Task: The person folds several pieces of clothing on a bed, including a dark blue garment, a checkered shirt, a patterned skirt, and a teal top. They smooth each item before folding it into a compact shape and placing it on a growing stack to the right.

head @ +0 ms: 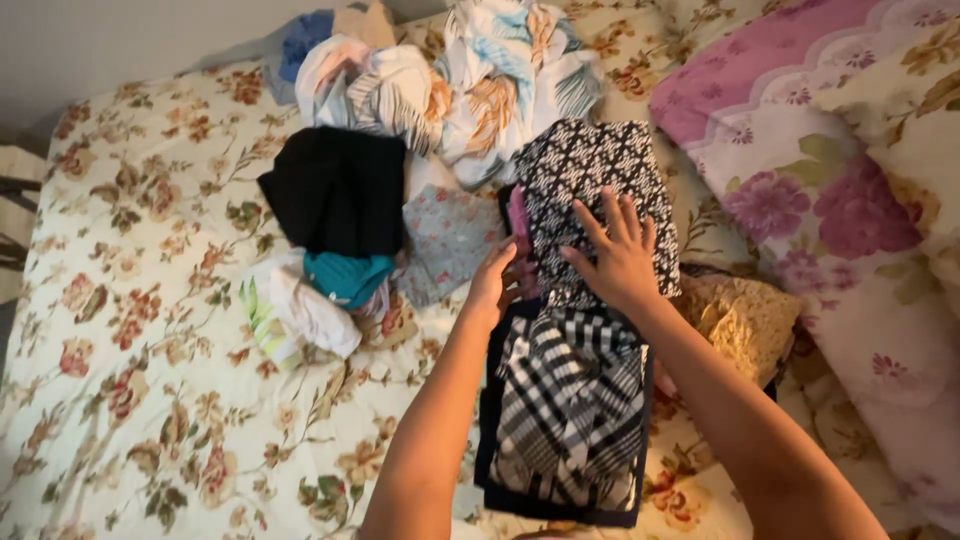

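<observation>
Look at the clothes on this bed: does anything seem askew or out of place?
Nothing is damaged. Behind the black-and-white patterned garment under the right hand, the clothes pile lies crumpled and jumbled.

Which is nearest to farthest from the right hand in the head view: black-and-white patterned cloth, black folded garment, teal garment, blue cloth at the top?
From the right hand:
1. Black-and-white patterned cloth, directly under the palm.
2. Teal garment, to its left.
3. Black folded garment, left and slightly up; close to the teal one.
4. Blue cloth, top left of the pile.
</observation>
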